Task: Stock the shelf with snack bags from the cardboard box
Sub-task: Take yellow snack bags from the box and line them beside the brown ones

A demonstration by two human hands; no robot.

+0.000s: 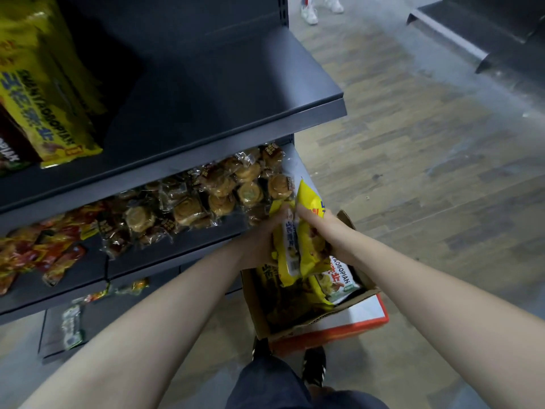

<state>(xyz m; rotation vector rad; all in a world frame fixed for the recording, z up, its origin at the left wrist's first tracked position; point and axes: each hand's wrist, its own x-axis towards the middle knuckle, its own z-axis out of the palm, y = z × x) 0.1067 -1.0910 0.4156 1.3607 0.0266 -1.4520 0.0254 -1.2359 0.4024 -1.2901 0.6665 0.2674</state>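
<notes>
Two or more yellow snack bags (305, 246), the exact count hidden where they overlap, are pressed together upright between both hands, directly above the open cardboard box (318, 320). The left hand (259, 242) wraps the bundle's left flank with fingers curled up its side. The right hand (331, 231) clamps the opposite flank, with its fingers reaching toward the crimped top edge. Neither hand is slack; both are gripping the bags.

The packs look light, puffy and crinkly. Their glossy film is likely to slide against itself, so a squeeze from both sides seems wiser than a pinch at one corner. The contents are probably brittle, which argues for firm but gentle pressure on the broad faces or the sealed seams.

Beneath the hands, the remaining bags (339, 280) lie in the box. Up and to the left of the hands, the dark shelf (221, 93) has bare space beside matching bags (44, 93) already standing there. Just left of the hands, on the tier below, sits a heap of wrapped cookies (206, 199).
</notes>
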